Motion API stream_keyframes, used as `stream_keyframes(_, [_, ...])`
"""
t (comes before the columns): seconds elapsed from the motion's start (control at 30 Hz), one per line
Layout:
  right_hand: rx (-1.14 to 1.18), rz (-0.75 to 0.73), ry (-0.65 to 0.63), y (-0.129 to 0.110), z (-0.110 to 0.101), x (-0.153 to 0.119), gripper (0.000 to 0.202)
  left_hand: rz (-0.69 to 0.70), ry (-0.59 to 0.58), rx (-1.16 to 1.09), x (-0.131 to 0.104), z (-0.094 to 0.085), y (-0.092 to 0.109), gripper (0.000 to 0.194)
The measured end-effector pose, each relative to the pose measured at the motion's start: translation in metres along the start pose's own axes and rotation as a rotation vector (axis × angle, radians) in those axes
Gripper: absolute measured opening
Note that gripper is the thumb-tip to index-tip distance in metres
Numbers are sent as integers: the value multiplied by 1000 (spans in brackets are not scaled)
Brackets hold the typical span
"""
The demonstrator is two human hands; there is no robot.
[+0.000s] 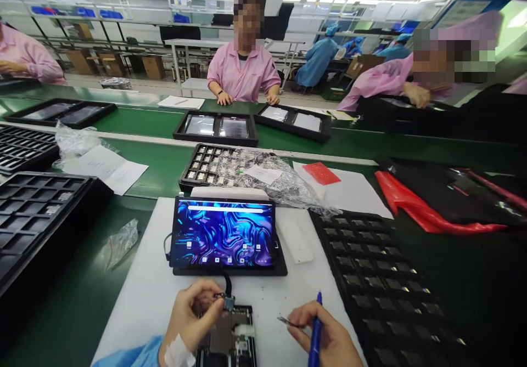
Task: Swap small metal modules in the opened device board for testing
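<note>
My left hand point(196, 313) pinches a small connector board point(224, 301), from which a black ribbon cable runs up toward the tablet. Below it lies an opened device point(225, 337) with its inner parts showing. The tablet point(224, 232) stands propped up, its screen lit with a blue and purple picture. To the right, my right hand point(323, 334) is closed on a small thin part point(289, 321) held between thumb and finger. A blue pen point(315, 331) also rests in that hand, its tip pointing up.
Right of the white mat point(135, 301) lies a black tray of small parts point(381, 284). More black trays point(41, 199) stand at left. Bubble wrap point(263, 172) covers a tray behind the tablet. A person in pink point(245, 73) sits across the green table.
</note>
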State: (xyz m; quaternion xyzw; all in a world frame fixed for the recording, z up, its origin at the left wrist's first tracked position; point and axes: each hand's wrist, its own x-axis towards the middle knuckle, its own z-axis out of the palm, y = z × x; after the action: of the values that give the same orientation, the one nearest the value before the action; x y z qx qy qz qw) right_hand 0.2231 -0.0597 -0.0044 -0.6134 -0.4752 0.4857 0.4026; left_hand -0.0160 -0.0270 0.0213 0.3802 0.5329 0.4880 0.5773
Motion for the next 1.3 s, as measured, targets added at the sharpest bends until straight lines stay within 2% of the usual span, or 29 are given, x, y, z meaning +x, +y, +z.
stream_keyframes(0.07, [190, 18, -76, -15, 8, 3, 24, -30, -10, -49, -1, 0, 2, 41])
stream_keyframes(0.17, [384, -5, -118, -37, 32, 8, 31, -52, -9, -115, -2, 1, 6, 42])
stream_keyframes(0.3, [452, -9, -190, -56, 61, 17, 34, -52, -1, -163, 0, 0, 8, 42])
stream_keyframes(0.4, [470, 32, -232, -58, 72, 22, 32, -55, -4, -193, 1, -1, 7, 42])
stream_keyframes(0.53, [482, 75, -404, -49, 75, 24, 31, -32, -23, -194, 1, -2, 4, 39])
stream_keyframes(0.6, [495, 94, -441, -45, 76, 24, 31, -43, -24, -197, 0, -1, 4, 39])
stream_keyframes(0.73, [510, 113, -391, -44, 78, 23, 31, -73, -38, -181, -2, 0, 7, 41])
stream_keyframes(0.9, [570, 141, -392, -44, 77, 24, 33, -87, -51, -150, -2, -1, 8, 43])
stream_keyframes(1.13, [478, 97, -408, -42, 75, 26, 31, -105, -52, -161, -3, -1, 10, 43])
stream_keyframes(1.3, [425, 76, -370, -41, 75, 25, 30, -106, -37, -166, -4, 0, 10, 42])
